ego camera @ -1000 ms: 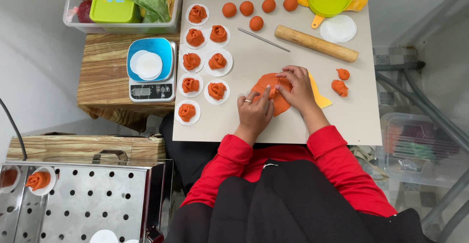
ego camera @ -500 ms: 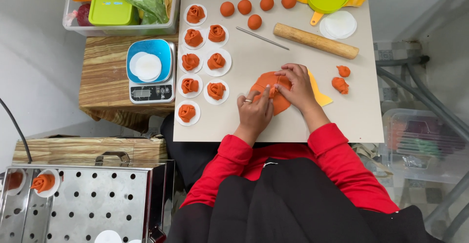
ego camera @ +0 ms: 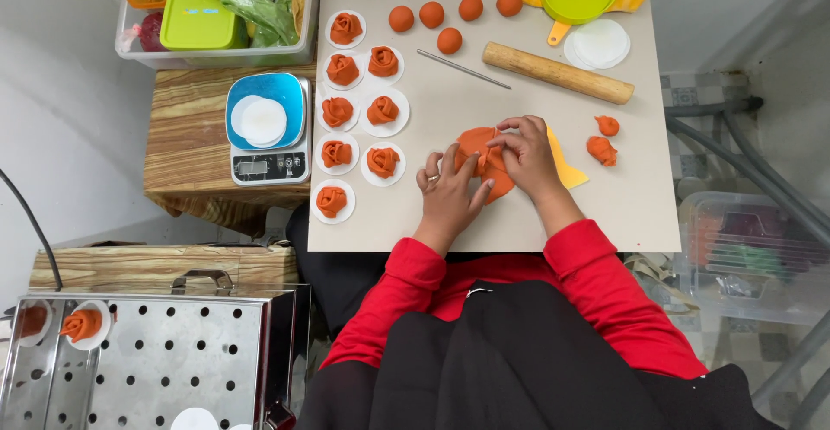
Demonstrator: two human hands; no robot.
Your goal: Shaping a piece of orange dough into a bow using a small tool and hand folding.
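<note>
On the beige table [ego camera: 553,214], both hands' fingers [ego camera: 510,140] press flat orange dough [ego camera: 478,143], uncurled.

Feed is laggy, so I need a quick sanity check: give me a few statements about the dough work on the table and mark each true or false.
1. Both hands, left hand and right hand, rest on the flat orange dough. True.
2. The rolling pin is held. False: it lies untouched on the table.
3. Five dough balls lie near the table's far edge. True.
4. The scale carries a dough rose. False: white paper rounds.
</note>
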